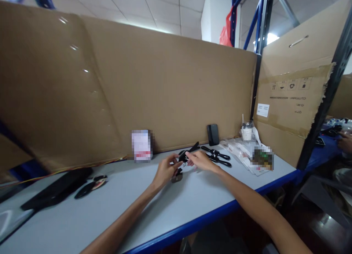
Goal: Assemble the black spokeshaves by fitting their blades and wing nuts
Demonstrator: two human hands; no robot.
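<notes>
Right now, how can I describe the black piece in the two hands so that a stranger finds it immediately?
Look at the grey table in front of the long cardboard wall. Near its middle the left hand and right hand meet on a slim black piece. It alone is lifted and tilted upward, while the similar black pieces just to its right lie flat.

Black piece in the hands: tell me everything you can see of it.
The black piece is slim, long and dark, plastic by its look. It is held above the table, tilted, far end pointing up toward the cardboard wall. The left hand pinches its lower end, the right hand its middle. Finer parts are too small to tell.
</notes>
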